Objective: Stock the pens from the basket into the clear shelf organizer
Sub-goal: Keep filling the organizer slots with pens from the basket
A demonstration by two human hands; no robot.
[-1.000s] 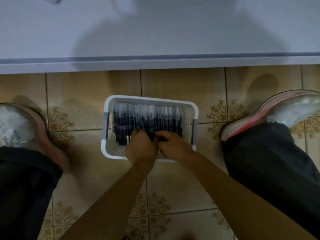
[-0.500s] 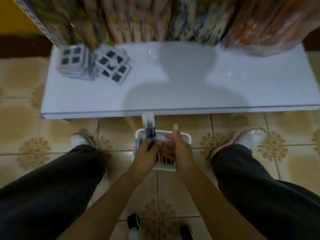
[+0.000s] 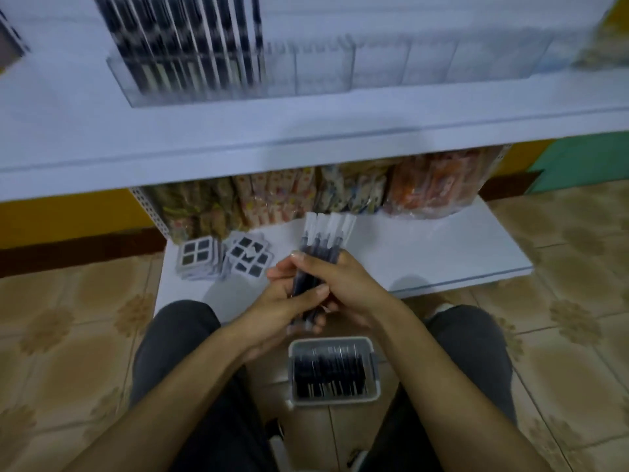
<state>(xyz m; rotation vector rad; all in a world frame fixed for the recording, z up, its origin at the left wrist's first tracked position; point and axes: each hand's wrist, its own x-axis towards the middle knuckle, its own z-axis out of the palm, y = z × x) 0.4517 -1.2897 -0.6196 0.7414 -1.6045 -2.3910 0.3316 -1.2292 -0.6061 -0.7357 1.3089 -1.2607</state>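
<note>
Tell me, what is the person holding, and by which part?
A bundle of pens, gripped by the left hand and the right hand around the dark barrels; the pale upper ends stick out free.

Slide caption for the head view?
Left hand and right hand grip a pen bundle; basket below, clear organizer on shelf ahead.

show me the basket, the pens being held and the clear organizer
basket (image 3: 330, 341): head view, far rim
pens (image 3: 321, 248): head view, dark barrels below the caps
clear organizer (image 3: 323, 74): head view, front wall of an empty compartment
</note>
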